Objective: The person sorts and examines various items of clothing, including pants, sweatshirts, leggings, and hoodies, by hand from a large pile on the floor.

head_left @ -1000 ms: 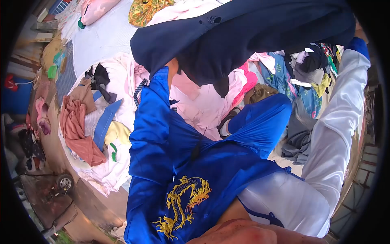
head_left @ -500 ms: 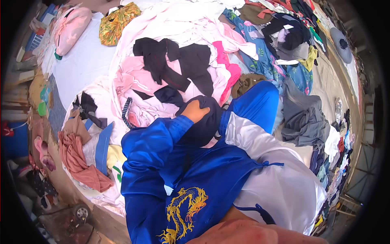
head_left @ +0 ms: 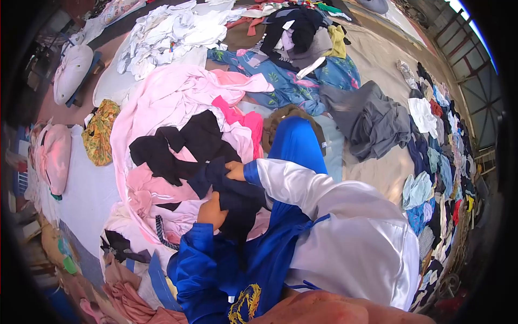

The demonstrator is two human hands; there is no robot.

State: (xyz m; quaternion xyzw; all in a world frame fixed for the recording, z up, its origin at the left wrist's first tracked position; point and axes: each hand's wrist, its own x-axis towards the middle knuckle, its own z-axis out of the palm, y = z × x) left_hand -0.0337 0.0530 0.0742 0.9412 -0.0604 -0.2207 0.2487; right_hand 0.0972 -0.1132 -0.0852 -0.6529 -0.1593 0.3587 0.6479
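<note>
A dark navy garment (head_left: 241, 201) lies bunched over my lap, its exact kind hidden by the folds. My left hand (head_left: 212, 212), in a blue sleeve, is closed on its near left side. At the top edge my right hand (head_left: 236, 171), in a white sleeve with a blue cuff, grips the same cloth. Just beyond both hands, black garments (head_left: 202, 137) lie on a heap of pink clothes (head_left: 156, 102). A bright pink piece (head_left: 250, 127) sits at the heap's right side.
Grey cloth (head_left: 372, 121) lies to the right of my knee, with a blue flowered cloth (head_left: 256, 75) behind it. Loose clothes (head_left: 431, 156) line the far right. White clothes (head_left: 172, 35) and a tied yellow bundle (head_left: 101, 132) lie at the upper left.
My view has turned to the right. My right hand, earlier hidden under the dark garment, now shows gripping its top edge. My left hand has shifted lower on the cloth, which is more spread out.
</note>
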